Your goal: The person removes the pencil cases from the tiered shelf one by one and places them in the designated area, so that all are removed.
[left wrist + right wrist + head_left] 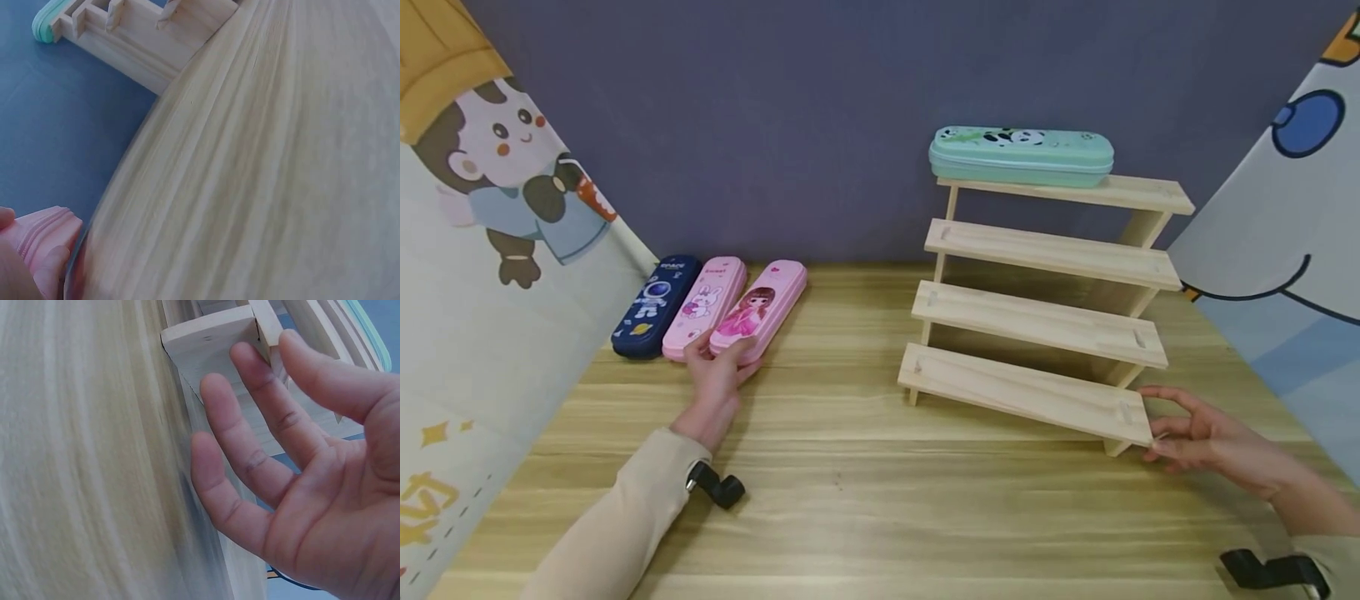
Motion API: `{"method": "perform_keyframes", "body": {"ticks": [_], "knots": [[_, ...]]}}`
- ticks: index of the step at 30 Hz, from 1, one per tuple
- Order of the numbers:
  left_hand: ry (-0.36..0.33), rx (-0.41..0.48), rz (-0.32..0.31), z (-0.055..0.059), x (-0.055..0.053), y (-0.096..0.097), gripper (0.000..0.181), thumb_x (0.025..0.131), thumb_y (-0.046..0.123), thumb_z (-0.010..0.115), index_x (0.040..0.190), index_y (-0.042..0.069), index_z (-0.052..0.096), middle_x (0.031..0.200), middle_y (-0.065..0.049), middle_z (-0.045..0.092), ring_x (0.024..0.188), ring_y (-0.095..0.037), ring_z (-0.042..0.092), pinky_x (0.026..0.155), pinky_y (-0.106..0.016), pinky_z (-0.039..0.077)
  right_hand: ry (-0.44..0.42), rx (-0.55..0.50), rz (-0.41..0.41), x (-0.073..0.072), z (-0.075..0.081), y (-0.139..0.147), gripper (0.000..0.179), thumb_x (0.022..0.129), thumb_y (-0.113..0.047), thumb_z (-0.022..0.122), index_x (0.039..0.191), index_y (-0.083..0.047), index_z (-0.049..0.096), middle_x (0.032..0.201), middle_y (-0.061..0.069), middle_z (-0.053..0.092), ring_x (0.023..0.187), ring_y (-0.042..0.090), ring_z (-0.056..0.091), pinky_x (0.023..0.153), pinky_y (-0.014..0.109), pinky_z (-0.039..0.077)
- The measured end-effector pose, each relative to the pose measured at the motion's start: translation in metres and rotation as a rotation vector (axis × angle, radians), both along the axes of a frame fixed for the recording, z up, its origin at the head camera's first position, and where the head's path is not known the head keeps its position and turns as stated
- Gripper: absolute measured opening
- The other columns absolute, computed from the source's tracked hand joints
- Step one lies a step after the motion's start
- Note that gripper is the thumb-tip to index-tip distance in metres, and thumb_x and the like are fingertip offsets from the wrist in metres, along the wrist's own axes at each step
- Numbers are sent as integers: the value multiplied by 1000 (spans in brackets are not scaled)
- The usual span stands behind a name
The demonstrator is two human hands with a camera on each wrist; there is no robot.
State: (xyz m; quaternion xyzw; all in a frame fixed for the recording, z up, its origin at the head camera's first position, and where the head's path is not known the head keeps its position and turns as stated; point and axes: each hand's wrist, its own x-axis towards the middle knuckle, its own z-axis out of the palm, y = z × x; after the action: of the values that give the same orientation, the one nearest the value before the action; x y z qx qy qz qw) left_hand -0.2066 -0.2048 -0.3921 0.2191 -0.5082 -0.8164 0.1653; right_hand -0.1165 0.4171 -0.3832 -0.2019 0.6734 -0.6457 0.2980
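Note:
My left hand [715, 385] grips the near end of a pink pencil case [758, 307] with a doll picture. Its thumb lies on the lid. In the left wrist view, fingers [51, 270] hold that pink zipped case at the lower left corner. My right hand [1213, 450] is at the right end of a four-step wooden display rack [1030, 396], thumb and index finger on the lowest board's end. The other fingers [222, 412] stay loosely bent in the right wrist view. A mint green panda pencil case [1022, 158] lies on the top step.
A pink rabbit pencil case [703, 304] and a navy astronaut pencil case [655, 307] lie left of the held one. All rest on a wood-grain table [850, 517]. A dark blue backdrop [775, 125] rises behind, with cartoon-printed panels [497, 333] at both sides.

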Motion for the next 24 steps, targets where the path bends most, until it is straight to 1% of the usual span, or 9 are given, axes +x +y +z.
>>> {"method": "perform_keyframes", "body": {"ticks": [2, 5, 8, 10, 12, 15, 18, 21, 24], "knots": [[-4, 17, 3, -4, -2, -4, 70, 81, -14, 68, 131, 14, 28, 125, -4, 39, 74, -14, 65, 67, -35, 63, -1, -5, 6, -1, -1, 0, 71, 103, 12, 33, 144, -46, 33, 121, -2, 67, 102, 21, 67, 78, 37, 61], [-2, 16, 5, -6, -3, -7, 71, 80, -15, 70, 131, 14, 30, 125, -3, 40, 74, -13, 65, 65, -33, 63, -2, -20, 18, -2, -2, 1, 71, 103, 12, 33, 144, -45, 33, 122, -1, 66, 102, 22, 67, 78, 37, 61], [1, -16, 19, -5, -3, -5, 72, 81, -14, 71, 133, 12, 29, 125, -4, 41, 73, -11, 65, 64, -31, 63, -4, -29, 22, -2, -3, 2, 71, 102, 13, 33, 145, -44, 33, 123, -1, 66, 103, 22, 67, 79, 37, 61], [-9, -42, 32, -4, -3, -4, 71, 82, -14, 69, 135, 12, 27, 126, -4, 41, 72, -9, 64, 64, -29, 63, -6, -32, 26, -2, -4, 2, 71, 102, 13, 33, 146, -43, 32, 123, -1, 66, 103, 22, 67, 80, 38, 61], [-31, -60, 35, -4, -3, -3, 71, 84, -13, 69, 135, 11, 25, 126, -4, 40, 69, -9, 64, 64, -30, 63, -5, -34, 31, -2, -6, 2, 70, 102, 13, 34, 146, -42, 32, 124, -1, 66, 103, 22, 67, 80, 38, 61], [-78, -85, 12, -1, -2, -4, 72, 87, -10, 67, 138, 11, 20, 128, -3, 37, 67, -8, 64, 67, -33, 63, -12, -42, 37, -2, -7, 2, 70, 102, 12, 34, 147, -42, 31, 124, 0, 66, 104, 22, 66, 81, 38, 60], [-121, -80, -28, 3, -2, -7, 73, 89, -6, 67, 140, 11, 17, 125, -2, 37, 62, -9, 65, 68, -35, 63, -24, -44, 35, -2, -7, 3, 69, 103, 11, 34, 146, -42, 31, 124, 0, 66, 105, 22, 66, 81, 39, 60], [-146, -73, -73, 5, -1, -11, 73, 91, -2, 67, 140, 11, 14, 117, -3, 43, 59, -13, 67, 65, -35, 63, -30, -38, 30, -3, -7, 3, 69, 103, 11, 34, 145, -43, 31, 123, 0, 66, 105, 22, 66, 81, 39, 60], [-157, -75, -125, 7, -1, -15, 72, 92, 1, 67, 139, 10, 13, 102, -3, 55, 59, -17, 70, 62, -35, 63, -34, -32, 26, -3, -7, 5, 69, 103, 11, 34, 145, -44, 31, 123, -1, 66, 104, 22, 66, 81, 39, 60]]}}
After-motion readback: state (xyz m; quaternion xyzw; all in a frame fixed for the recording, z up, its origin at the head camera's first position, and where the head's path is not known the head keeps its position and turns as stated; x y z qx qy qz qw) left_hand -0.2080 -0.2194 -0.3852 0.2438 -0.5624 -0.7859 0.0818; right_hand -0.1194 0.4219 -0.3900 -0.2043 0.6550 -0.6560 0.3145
